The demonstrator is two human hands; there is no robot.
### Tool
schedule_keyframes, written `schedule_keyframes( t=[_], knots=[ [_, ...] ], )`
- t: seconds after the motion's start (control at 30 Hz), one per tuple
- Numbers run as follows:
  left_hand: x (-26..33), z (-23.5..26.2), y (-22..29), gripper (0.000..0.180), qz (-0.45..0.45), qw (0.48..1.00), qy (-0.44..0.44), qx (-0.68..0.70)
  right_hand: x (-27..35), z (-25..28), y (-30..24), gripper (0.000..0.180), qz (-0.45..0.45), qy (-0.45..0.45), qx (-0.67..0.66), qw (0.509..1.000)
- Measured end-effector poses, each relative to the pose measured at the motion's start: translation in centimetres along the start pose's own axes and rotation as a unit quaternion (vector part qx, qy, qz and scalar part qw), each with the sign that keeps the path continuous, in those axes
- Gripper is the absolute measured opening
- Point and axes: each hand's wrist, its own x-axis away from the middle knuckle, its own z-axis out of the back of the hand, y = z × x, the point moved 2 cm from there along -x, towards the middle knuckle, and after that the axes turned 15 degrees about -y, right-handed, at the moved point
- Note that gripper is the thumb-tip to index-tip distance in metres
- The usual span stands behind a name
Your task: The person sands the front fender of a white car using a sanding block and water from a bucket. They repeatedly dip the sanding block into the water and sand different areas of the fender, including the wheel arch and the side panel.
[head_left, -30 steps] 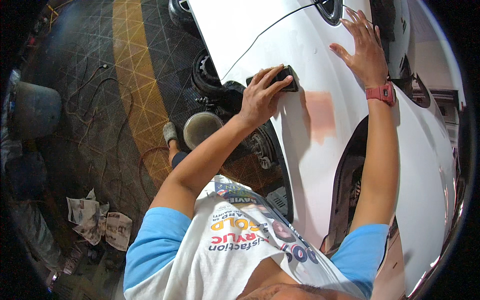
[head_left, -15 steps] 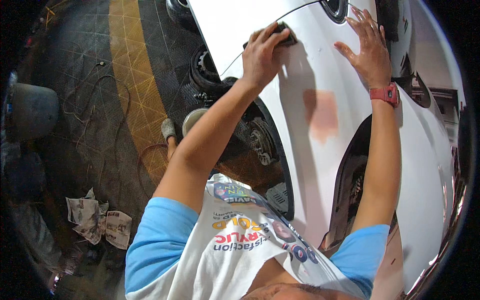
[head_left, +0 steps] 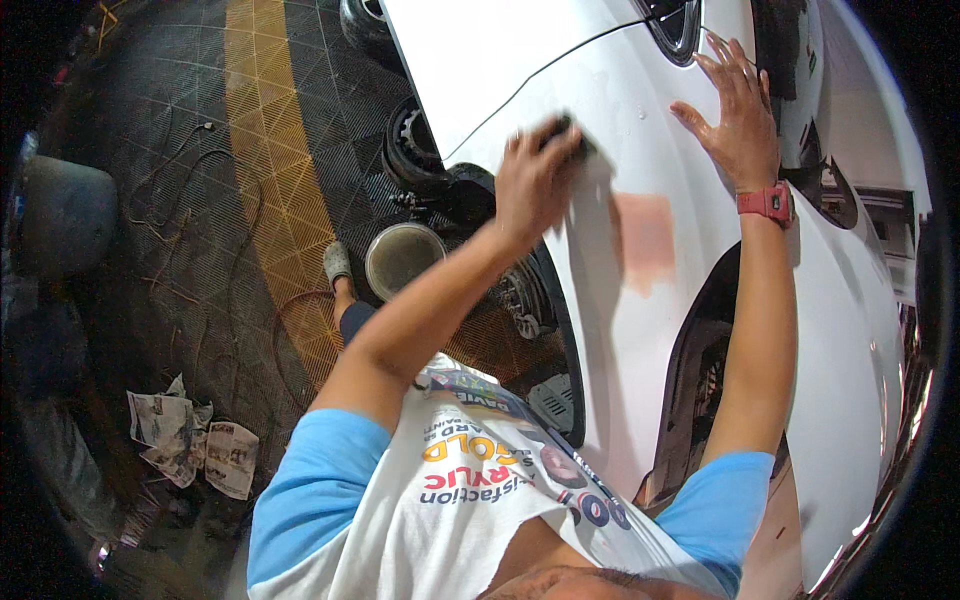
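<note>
White car panel looks part-finished, its rectangular patch still pinkish; left hand curls fingers round a black block. Right hand rests fingers-spread, empty.

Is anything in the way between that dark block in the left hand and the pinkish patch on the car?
Nothing visible: between the dark block under the left hand and the pinkish patch there is only white panel, partly in shadow. The right hand is off to the right, outside that gap.

left hand — fingers bent, blurred | right hand — fingers splayed, arm outstretched
</note>
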Motion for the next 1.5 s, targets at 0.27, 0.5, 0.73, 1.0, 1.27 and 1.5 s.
schedule_keyframes(
  t=[0.27, 0.5, 0.73, 1.0, 1.27, 1.5],
  knots=[
    [-5.2, 2.0, -1.1, 0.046, 0.187, 0.979, 0.065, 0.056, 0.3, 0.4, -0.2, 0.075, 0.001, 0.011, -0.004, 1.000],
    [-1.5, 0.9, -0.2, 0.050, 0.191, 0.979, 0.043, 0.060, 0.1, 0.5, 0.0, 0.074, -0.004, 0.005, -0.001, 1.000],
    [0.8, 0.2, -0.2, 0.052, 0.169, 0.984, 0.045, 0.021, 0.2, 0.6, -0.4, 0.076, -0.004, 0.006, -0.003, 1.000],
    [-5.7, 1.8, -1.7, 0.045, 0.193, 0.977, 0.079, 0.046, 0.3, 0.9, -0.3, 0.074, -0.004, 0.009, -0.003, 1.000],
    [-7.1, 2.4, -0.4, 0.049, 0.009, 0.999, 0.031, 0.008, 0.4, 1.2, -0.5, 0.073, -0.007, -0.004, -0.013, 1.000],
    [-1.1, 0.3, 4.5, 0.056, -0.050, 0.997, -0.049, -0.039, 0.9, 0.7, 0.1, 0.071, -0.003, 0.013, -0.017, 1.000]
  ],
)
